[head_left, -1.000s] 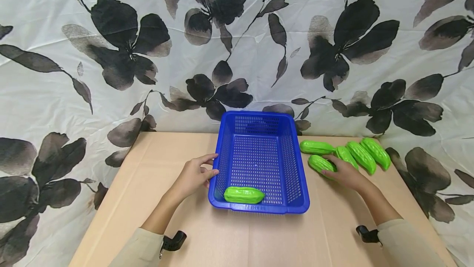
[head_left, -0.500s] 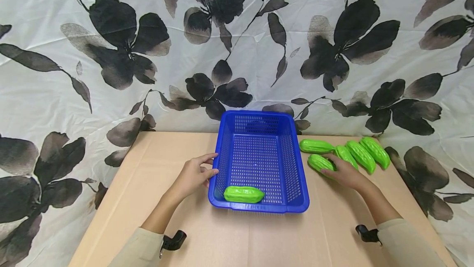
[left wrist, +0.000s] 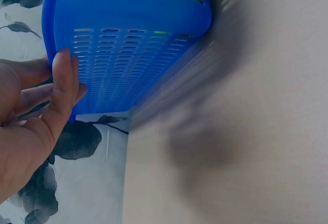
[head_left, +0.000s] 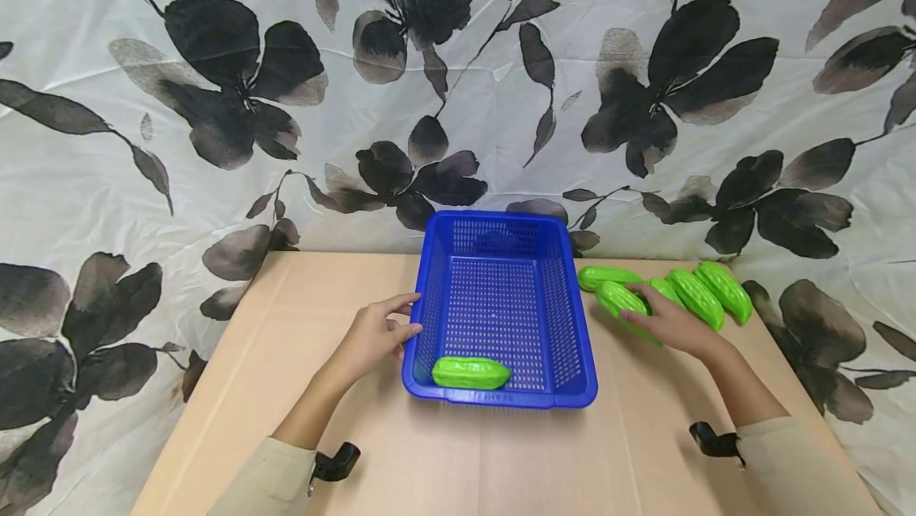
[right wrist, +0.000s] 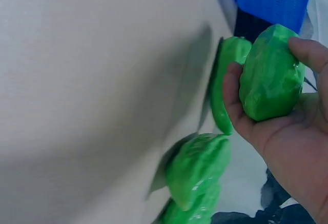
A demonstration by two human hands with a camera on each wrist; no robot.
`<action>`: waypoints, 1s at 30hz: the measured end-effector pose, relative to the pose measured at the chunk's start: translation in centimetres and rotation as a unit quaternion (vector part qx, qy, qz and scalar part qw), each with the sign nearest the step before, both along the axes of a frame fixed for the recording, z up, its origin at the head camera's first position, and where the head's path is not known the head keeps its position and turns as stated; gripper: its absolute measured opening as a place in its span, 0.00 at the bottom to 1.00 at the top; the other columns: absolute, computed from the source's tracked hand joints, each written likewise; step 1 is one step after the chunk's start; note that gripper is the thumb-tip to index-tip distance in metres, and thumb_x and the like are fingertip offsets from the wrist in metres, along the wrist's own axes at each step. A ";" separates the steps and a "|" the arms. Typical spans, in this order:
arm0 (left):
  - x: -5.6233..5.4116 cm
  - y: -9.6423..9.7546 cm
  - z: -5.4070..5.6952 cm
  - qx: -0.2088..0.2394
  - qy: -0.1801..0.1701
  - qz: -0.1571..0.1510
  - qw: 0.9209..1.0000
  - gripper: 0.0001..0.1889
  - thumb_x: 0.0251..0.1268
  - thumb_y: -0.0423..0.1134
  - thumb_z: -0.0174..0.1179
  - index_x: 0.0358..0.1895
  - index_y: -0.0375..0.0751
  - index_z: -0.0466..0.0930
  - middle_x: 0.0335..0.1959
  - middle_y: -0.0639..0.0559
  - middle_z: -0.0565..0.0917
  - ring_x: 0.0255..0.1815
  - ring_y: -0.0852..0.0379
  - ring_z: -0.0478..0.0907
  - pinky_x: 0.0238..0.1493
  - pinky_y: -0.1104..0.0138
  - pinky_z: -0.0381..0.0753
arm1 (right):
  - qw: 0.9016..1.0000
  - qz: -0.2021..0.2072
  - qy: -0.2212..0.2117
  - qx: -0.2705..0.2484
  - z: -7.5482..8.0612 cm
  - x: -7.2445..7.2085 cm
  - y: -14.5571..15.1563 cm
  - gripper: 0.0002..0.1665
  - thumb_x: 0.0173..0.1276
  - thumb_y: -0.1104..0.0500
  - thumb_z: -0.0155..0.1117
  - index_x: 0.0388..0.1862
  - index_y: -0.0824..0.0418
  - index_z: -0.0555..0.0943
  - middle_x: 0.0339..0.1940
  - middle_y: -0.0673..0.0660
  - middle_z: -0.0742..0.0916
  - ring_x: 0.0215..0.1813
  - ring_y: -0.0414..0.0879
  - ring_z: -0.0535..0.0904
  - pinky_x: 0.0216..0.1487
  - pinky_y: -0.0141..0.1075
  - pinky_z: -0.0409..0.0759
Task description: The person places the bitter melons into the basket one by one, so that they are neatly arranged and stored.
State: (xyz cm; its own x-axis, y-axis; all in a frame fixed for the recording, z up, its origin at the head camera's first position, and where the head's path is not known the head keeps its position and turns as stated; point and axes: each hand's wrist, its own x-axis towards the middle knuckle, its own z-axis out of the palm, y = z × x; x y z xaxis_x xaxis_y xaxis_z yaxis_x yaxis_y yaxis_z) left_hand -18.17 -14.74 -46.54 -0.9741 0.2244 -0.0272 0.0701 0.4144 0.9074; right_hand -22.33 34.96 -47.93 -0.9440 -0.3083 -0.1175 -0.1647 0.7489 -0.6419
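Clearly, the right hand (head_left: 671, 323) is the busy one: its thumb and fingers curl round a ridged green gourd (head_left: 619, 300), which sits just off the right side of the blue basket (head_left: 494, 285) and, from the right wrist view, appears to be held above the tabletop (head_left: 544, 460). Near that hand lie four more gourds, one just behind the held one (head_left: 608, 276) and three slanting away to the right (head_left: 696, 298) (the nearest of these partly hidden by the fingers). Over on the other side, the left hand (head_left: 372, 333) has its thumb and fingers parted and relaxed, their tips touching the basket's left edge. Inside the basket, a single gourd (head_left: 471, 373) lies lengthwise along the near wall. A pale cloth (head_left: 529, 122) with dark flowers hangs behind the table, and both forearms wear light sleeves (head_left: 268, 480).
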 end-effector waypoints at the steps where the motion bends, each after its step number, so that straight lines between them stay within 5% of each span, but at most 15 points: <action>1: 0.0 0.0 0.0 0.001 0.000 0.000 1.000 0.30 0.68 0.28 0.67 0.73 0.35 0.73 0.57 0.32 0.81 0.24 0.58 0.84 0.30 0.45 0.90 | 1.000 0.000 -0.004 0.002 0.3 0.0 -0.1 0.43 0.81 0.46 0.58 0.78 0.73 0.58 0.74 0.78 0.68 0.76 0.77 0.61 0.72 0.74 0.66; 21: 0.0 0.0 0.4 0.008 -0.004 -0.005 1.000 0.30 0.67 0.27 0.67 0.72 0.33 0.72 0.56 0.32 0.80 0.25 0.59 0.84 0.29 0.45 0.91 | 0.998 0.057 -0.026 -0.027 7.5 -1.7 -4.4 0.35 0.82 0.55 0.51 0.80 0.67 0.55 0.77 0.72 0.67 0.76 0.68 0.65 0.74 0.68 0.69; 30: 0.1 0.1 0.3 0.007 -0.005 0.003 1.000 0.30 0.68 0.28 0.67 0.72 0.34 0.73 0.56 0.32 0.81 0.25 0.60 0.84 0.28 0.47 0.91 | 0.994 0.100 -0.020 -0.031 9.2 -3.2 -7.3 0.34 0.81 0.60 0.50 0.80 0.67 0.55 0.73 0.70 0.72 0.71 0.63 0.71 0.72 0.59 0.73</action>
State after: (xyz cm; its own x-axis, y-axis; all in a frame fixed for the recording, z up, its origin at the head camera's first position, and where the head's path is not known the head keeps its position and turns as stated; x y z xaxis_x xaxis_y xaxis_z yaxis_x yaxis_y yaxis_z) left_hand -18.08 -14.62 -46.26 -0.9751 0.2193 -0.0335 0.0589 0.4013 0.9140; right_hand -25.52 27.70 -38.76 -0.8580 -0.4971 -0.1293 -0.2789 0.6623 -0.6954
